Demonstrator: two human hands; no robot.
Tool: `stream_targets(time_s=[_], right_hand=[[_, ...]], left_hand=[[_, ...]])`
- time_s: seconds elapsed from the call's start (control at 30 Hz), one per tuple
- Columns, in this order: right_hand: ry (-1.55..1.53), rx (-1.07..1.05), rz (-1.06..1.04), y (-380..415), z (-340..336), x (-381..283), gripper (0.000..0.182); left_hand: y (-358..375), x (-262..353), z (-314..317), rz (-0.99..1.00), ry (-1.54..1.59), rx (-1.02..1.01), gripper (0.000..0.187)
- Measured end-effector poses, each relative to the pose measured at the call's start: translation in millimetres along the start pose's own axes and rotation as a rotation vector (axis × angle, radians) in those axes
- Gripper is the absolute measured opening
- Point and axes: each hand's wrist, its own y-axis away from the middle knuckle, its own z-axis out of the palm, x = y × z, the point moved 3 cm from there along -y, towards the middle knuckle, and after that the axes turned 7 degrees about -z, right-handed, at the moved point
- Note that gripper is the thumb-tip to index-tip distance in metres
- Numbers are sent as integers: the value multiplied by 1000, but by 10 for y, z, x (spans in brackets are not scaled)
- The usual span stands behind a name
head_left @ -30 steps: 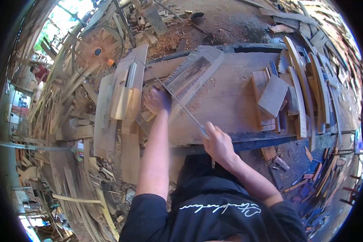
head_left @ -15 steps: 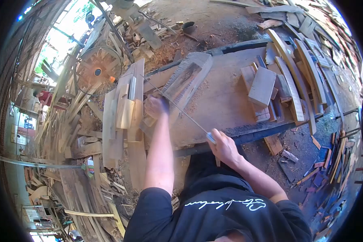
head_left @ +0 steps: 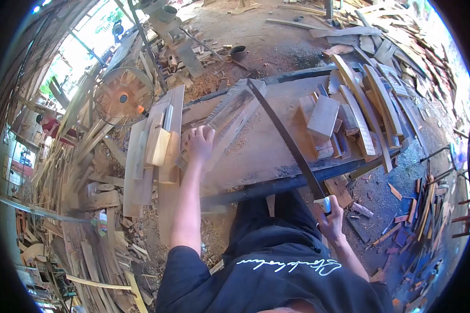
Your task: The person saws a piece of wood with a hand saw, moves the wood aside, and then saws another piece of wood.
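Note:
My right hand [head_left: 329,215], closed round a pale handle, holds a long toothed saw [head_left: 285,136] at the near side of the bench. Its dark blade slants up and left across the bench top [head_left: 277,156], with the tip close to a notched wooden block [head_left: 236,112]. At the near left end of that block rests my left hand [head_left: 199,142], its fingers bent over the wood. Just left of this hand lie several stacked boards and a light wood piece [head_left: 157,147].
Cut blocks [head_left: 323,117] and curved wood pieces [head_left: 357,120] crowd the bench's right end. A round fan [head_left: 124,98] stands at the upper left. Scrap wood covers the floor on both sides. Another person [head_left: 51,127] is at the far left.
My right hand has moved right and towards my body, drawing the saw away from the block; the blade's broad side now shows. The whole view has shifted slightly.

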Motion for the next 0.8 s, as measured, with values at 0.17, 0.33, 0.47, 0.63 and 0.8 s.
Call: stream_targets(time_s=[0.17,0.33,0.47,0.63,0.8], right_hand=[[44,20,-27,92,-5,52,20],[123,19,-208,178,30,-151,21],[139,-20,-247,244,51,-183,21],[142,-69,-238,130,125,-258,19],[89,-112,-174,-98,358,-389,20]], left_hand=[[141,333,-376,39,-10,-301,48],[345,371,-324,212,-103,-139,47],[289,302,-294,135,-43,-181,49],[150,114,-312,65,37,53,54],[206,48,-189,43,-18,0,48]])
